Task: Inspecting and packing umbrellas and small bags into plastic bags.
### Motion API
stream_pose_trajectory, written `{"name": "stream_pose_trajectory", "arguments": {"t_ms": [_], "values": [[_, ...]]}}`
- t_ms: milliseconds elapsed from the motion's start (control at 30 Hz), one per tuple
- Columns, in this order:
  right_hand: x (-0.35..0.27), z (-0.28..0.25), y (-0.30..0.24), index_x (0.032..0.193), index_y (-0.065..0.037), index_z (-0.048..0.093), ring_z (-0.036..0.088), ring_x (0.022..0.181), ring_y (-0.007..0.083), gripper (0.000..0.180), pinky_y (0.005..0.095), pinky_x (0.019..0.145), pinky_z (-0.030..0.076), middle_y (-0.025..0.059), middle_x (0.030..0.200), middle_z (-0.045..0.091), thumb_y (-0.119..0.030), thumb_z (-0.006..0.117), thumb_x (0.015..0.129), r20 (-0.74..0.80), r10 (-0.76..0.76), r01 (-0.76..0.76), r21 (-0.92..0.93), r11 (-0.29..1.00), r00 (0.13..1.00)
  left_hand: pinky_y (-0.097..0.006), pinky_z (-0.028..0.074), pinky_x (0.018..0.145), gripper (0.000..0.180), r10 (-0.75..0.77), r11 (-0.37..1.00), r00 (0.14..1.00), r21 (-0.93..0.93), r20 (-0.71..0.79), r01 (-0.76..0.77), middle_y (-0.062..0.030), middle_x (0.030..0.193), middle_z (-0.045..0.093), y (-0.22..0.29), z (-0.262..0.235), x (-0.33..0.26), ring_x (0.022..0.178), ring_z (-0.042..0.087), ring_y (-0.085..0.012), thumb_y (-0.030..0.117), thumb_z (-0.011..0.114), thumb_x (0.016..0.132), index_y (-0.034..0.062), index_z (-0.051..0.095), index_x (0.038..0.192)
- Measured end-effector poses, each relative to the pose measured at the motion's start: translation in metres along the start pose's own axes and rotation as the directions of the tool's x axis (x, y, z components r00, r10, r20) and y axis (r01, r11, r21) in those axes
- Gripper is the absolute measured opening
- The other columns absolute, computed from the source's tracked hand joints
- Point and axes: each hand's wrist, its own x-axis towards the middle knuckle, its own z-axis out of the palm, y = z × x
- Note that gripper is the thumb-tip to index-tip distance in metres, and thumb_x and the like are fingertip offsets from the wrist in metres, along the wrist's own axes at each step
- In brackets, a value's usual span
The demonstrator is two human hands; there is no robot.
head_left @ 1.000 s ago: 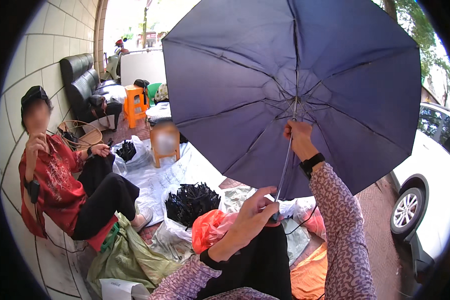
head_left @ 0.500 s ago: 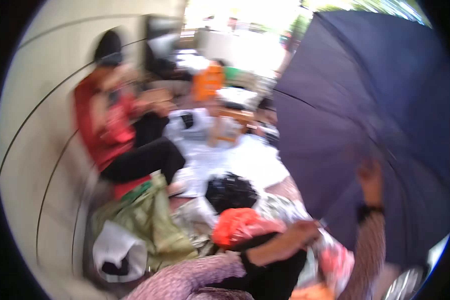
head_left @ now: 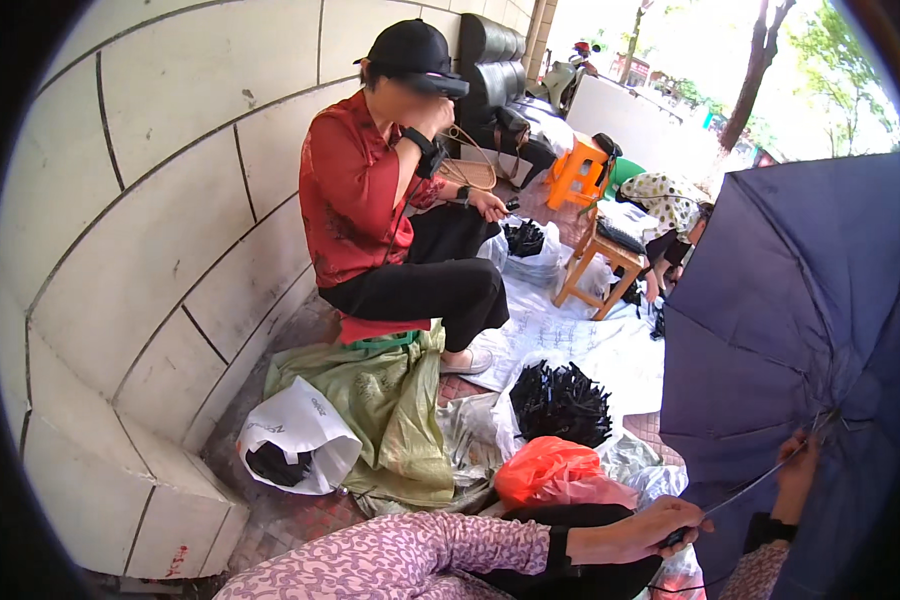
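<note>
An unfolded dark navy umbrella [head_left: 760, 330] fills the right side, its underside and ribs facing me. My left hand [head_left: 638, 534] is closed round its short black handle [head_left: 675, 538], low in front of my lap. A thin metal shaft [head_left: 755, 483] slants up from there to the hub. Close below the hub, my right hand [head_left: 796, 468] has its fingers closed on the shaft, partly hidden by its own angle. Beside my left forearm lies a red plastic bag [head_left: 555, 472].
A co-worker in a red shirt [head_left: 355, 190] sits at the wall [head_left: 180, 270], one hand raised to the face. Bundled black strips [head_left: 560, 405], a white bag [head_left: 305, 430] and green sacking [head_left: 395, 420] lie nearby. Beyond are a wooden stool [head_left: 602, 255] and another bent person [head_left: 670, 210].
The view has turned left and the blur has cleared. The umbrella sits lower in the picture. My right hand has shifted to the shaft by the hub; my left stays at the handle.
</note>
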Motion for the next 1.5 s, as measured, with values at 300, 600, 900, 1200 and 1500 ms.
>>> {"name": "stream_pose_trajectory", "arguments": {"t_ms": [300,600,900,1200,1500], "values": [[-0.024,-0.021,0.059,0.085,-0.006,0.051,0.052,0.058,0.0131,0.029,0.0264,0.052,0.049,0.0057,0.074,0.055,-0.031,0.047,0.099,0.203,0.097,-0.088,-0.053,0.995,0.974,-0.021,0.031,0.038,0.030,0.017,0.984,0.989,0.177,-0.146,0.009,-0.0011,0.057,0.048,-0.003,-0.010,0.007,0.043,0.041,-0.0067,0.021,0.052,0.094,-0.0070,0.063,0.097],[-0.064,-0.008,0.072,0.087,-0.013,0.051,0.037,0.051,0.0112,0.019,0.0245,0.047,0.036,0.0006,0.068,0.046,-0.028,0.048,0.099,0.060,-0.028,0.031,-0.060,0.998,0.998,-0.022,0.038,0.043,0.022,0.076,0.861,0.985,0.508,-0.157,0.014,-0.0009,0.057,0.049,-0.027,-0.018,-0.001,0.046,0.046,-0.0073,0.017,0.047,0.096,-0.0009,0.059,0.100],[-0.079,0.041,0.090,0.094,-0.001,0.055,0.047,0.054,0.0168,0.034,0.0313,0.052,0.042,0.0094,0.071,0.058,-0.035,0.051,0.096,0.150,0.147,-0.155,0.044,0.987,0.978,-0.021,0.039,0.050,0.028,-0.125,0.964,0.983,0.218,-0.137,0.153,-0.0008,0.065,0.048,0.017,-0.007,-0.028,0.054,0.047,-0.0092,0.016,0.046,0.098,-0.0054,0.055,0.114],[-0.067,0.028,0.116,0.075,-0.012,0.038,0.030,0.046,0.0113,0.031,0.0271,0.044,0.027,0.0002,0.061,0.031,-0.028,0.050,0.098,0.003,0.122,-0.120,0.189,0.975,0.993,-0.020,0.039,0.050,0.030,-0.167,0.982,0.969,0.056,-0.181,0.179,-0.0013,0.065,0.051,0.003,-0.011,-0.041,0.054,0.047,-0.0080,0.017,0.045,0.099,-0.0077,0.054,0.113],[-0.073,0.044,0.112,0.069,-0.010,0.035,0.028,0.044,0.0114,0.041,0.0255,0.044,0.027,0.0007,0.058,0.028,-0.034,0.040,0.101,-0.062,0.051,-0.044,0.106,0.993,0.997,-0.021,0.037,0.047,0.026,-0.235,0.966,0.948,-0.156,-0.215,0.204,-0.0013,0.062,0.051,0.012,-0.012,-0.036,0.050,0.046,-0.0076,0.017,0.045,0.098,-0.0057,0.057,0.105]]}}
